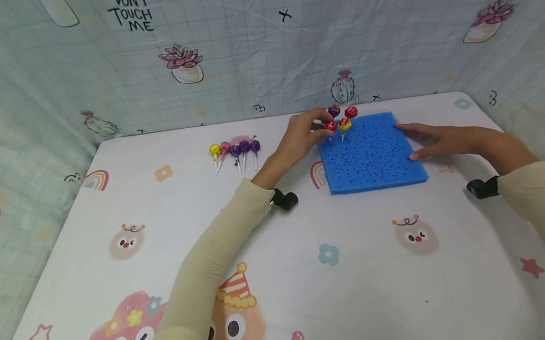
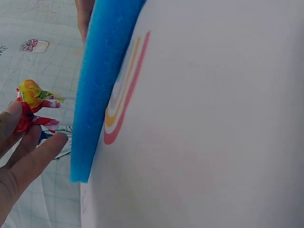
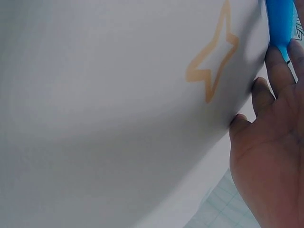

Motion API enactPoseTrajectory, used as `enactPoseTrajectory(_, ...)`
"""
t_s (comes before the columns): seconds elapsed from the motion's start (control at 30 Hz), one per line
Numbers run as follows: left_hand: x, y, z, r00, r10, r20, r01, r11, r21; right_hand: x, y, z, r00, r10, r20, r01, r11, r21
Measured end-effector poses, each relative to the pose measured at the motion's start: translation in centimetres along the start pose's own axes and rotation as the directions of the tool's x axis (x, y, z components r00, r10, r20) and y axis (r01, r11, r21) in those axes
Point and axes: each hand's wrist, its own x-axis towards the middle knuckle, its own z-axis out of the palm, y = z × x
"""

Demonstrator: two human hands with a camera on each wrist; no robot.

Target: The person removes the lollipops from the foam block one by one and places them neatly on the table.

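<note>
A blue foam block (image 1: pixel 372 155) lies flat on the table. At its far left corner my left hand (image 1: pixel 306 133) pinches a red lollipop (image 1: pixel 330 126) by its wrapped head, between thumb and fingers. In the left wrist view, that lollipop's stick end points at the foam's top face. Beside it, a yellow-and-red lollipop (image 1: pixel 345 123) stands upright in the foam. Just behind are a purple lollipop (image 1: pixel 334 110) and another red lollipop (image 1: pixel 350 112). My right hand (image 1: pixel 444 137) has its fingers extended and touches the foam's right edge.
Left of the foam, several lollipops lie in a row on the table: a yellow one (image 1: pixel 215 150), a pink one (image 1: pixel 225 147) and purple ones (image 1: pixel 244 148). A patterned cloth (image 1: pixel 249 49) hangs behind the white printed table cover (image 1: pixel 374 297).
</note>
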Motion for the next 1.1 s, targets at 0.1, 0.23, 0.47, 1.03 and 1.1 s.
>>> enactPoseTrajectory(0.1, 0.0, 0.0, 0.0, 1.0, 0.005, 0.024, -0.005, 1.0, -0.015, -0.1, 0.2, 0.0, 1.0, 0.003, 0.001, -0.003, 1.0, -0.003)
enactPoseTrajectory(0.23, 0.0, 0.0, -0.1, 0.999, 0.018, 0.051, -0.017, 1.0, -0.018, 0.0, 0.2, 0.1, 1.0, 0.006, -0.001, -0.006, 1.0, -0.002)
enactPoseTrajectory(0.47, 0.2, 0.2, -0.1, 0.996, 0.06, 0.069, -0.067, 0.992, 0.103, 0.1, 0.0, 0.2, 1.0, 0.0, 0.001, 0.0, 1.0, 0.001)
enactPoseTrajectory(1.03, 2.0, 1.9, 1.7, 0.996, -0.029, 0.082, 0.008, 0.968, 0.249, -0.2, -0.3, -0.1, 1.0, -0.004, -0.003, 0.004, 1.0, -0.018)
enactPoseTrajectory(1.1, 1.9, 2.0, 1.6, 0.997, -0.025, 0.077, 0.005, 0.968, 0.25, -0.1, -0.3, -0.2, 1.0, -0.006, 0.0, 0.006, 1.0, -0.019)
